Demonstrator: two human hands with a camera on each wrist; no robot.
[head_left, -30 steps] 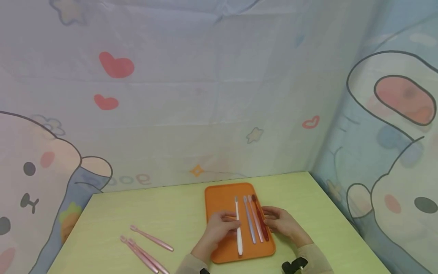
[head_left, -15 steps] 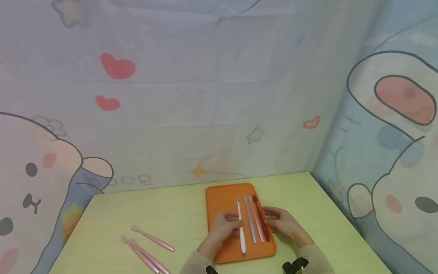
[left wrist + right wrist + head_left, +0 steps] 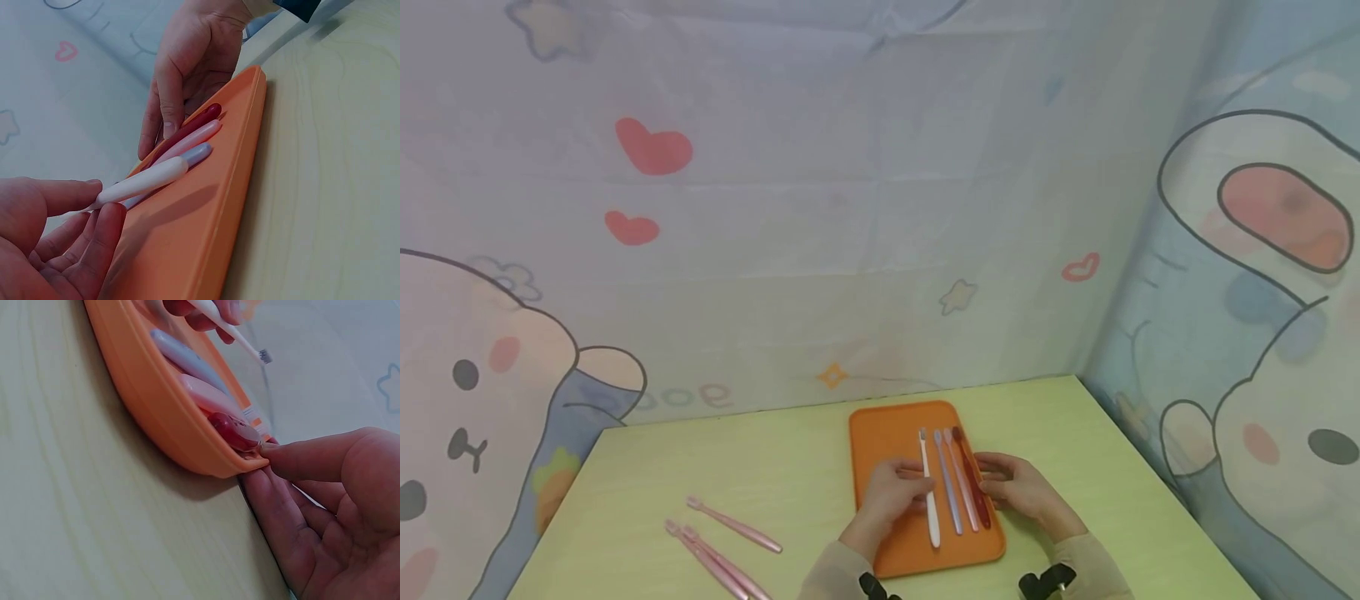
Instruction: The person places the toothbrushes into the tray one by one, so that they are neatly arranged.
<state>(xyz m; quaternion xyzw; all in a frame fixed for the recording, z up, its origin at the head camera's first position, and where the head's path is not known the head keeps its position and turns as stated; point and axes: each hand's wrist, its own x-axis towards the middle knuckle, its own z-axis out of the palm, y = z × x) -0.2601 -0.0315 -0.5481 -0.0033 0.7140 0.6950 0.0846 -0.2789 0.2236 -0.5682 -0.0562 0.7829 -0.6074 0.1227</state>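
Note:
Between thumb and fingers, my left hand (image 3: pixel 889 498) pinches a white toothbrush (image 3: pixel 144 181) just above the orange tray (image 3: pixel 887 425); its shadow falls on the tray floor. Right of it, a lilac toothbrush (image 3: pixel 948 483), a pink toothbrush (image 3: pixel 962 483) and a dark red toothbrush (image 3: pixel 976 487) lie side by side in the tray, bristle ends away from me. At the tray's right edge, my right hand (image 3: pixel 1018 492) grips the rim, thumb on top beside the red handle and fingers against the outside, as the right wrist view shows.
Several pink toothbrushes lie on the yellow-green table (image 3: pixel 805 467) to the left: one pink toothbrush (image 3: pixel 734 523) apart, the others, such as this pink toothbrush (image 3: pixel 706 560), close together. A printed curtain (image 3: pixel 850 208) hangs behind the table and along its right side.
My left hand has shifted slightly right with the white toothbrush, bringing it closer to the lilac one. The right hand keeps its place on the tray's rim.

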